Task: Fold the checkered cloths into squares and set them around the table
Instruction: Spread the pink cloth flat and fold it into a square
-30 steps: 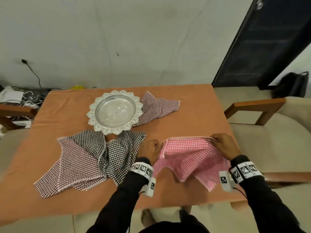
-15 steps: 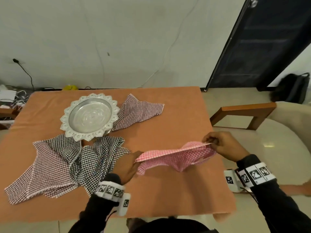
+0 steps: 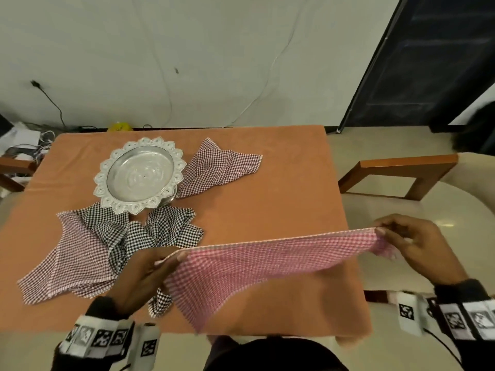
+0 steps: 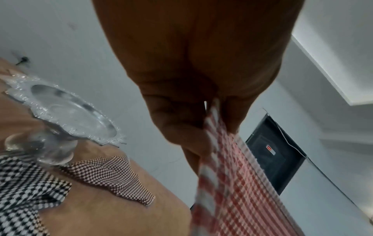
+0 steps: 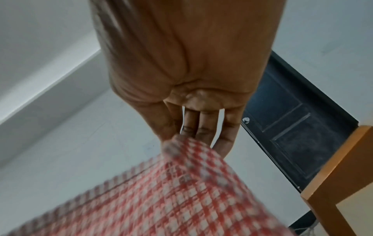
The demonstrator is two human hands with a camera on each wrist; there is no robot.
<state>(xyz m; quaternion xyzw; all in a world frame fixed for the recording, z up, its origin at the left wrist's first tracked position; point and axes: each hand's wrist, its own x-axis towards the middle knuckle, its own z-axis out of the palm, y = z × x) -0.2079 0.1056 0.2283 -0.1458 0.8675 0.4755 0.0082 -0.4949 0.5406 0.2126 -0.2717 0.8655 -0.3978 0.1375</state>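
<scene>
A red-and-white checkered cloth (image 3: 254,266) hangs stretched in the air over the near right part of the orange table (image 3: 281,194). My left hand (image 3: 171,259) pinches its left corner, and in the left wrist view the cloth (image 4: 232,183) runs out from between thumb and fingers. My right hand (image 3: 385,232) pinches the right corner beyond the table's right edge; in the right wrist view the cloth (image 5: 161,191) hangs from thumb and forefinger. A black-and-white cloth (image 3: 150,234) and a maroon cloth (image 3: 72,261) lie crumpled at the near left. Another maroon cloth (image 3: 219,167) lies beside the plate.
An ornate silver footed plate (image 3: 139,174) stands at the back left of the table. A cream armchair with a wooden arm (image 3: 396,170) sits close on the right. Cables and boxes (image 3: 21,145) lie on the floor at the far left. A dark door (image 3: 428,62) is at the back right.
Both hands have lifted the red cloth off the table and pulled apart, so it now hangs taut between them. The right hand has moved out past the table's right edge.
</scene>
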